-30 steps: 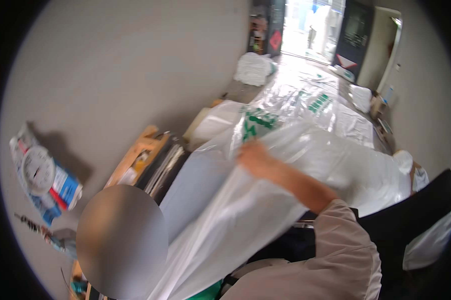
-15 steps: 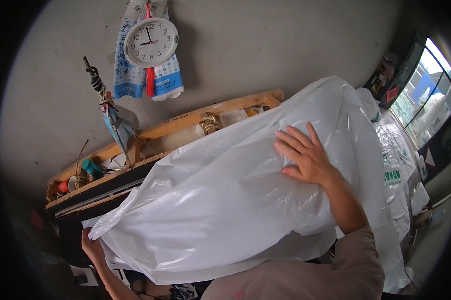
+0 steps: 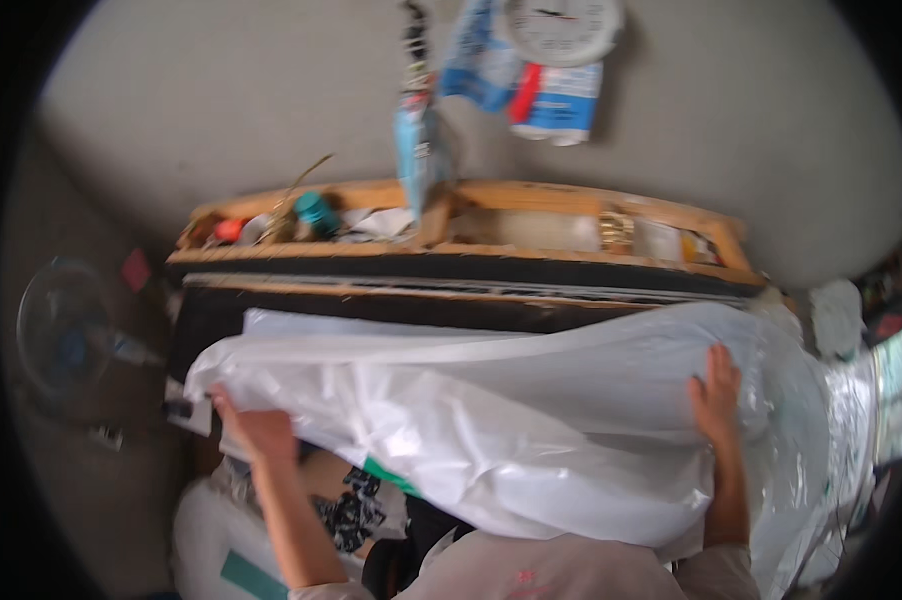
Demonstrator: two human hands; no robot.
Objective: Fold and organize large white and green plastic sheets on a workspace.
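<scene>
A big bundle of white translucent plastic sheeting (image 3: 491,420) lies across my lap and the black-topped bench in front of me. My left hand (image 3: 256,430) grips its lower left edge, fingers curled into the plastic. Flat on the bundle's right end rests my right hand (image 3: 716,395), fingers spread and pointing up. More of the same plastic trails off to the right (image 3: 821,450).
A wooden tray shelf (image 3: 471,215) with small items runs along the grey wall behind the bench. A round white dial scale (image 3: 561,25) and blue packets hang above it. A fan (image 3: 66,330) stands at left. Printed bags lie below the bundle.
The view has swung left and down, so the shelf sits level and centred. The plastic bundle has come lower and flatter. My left hand has risen to its left edge.
</scene>
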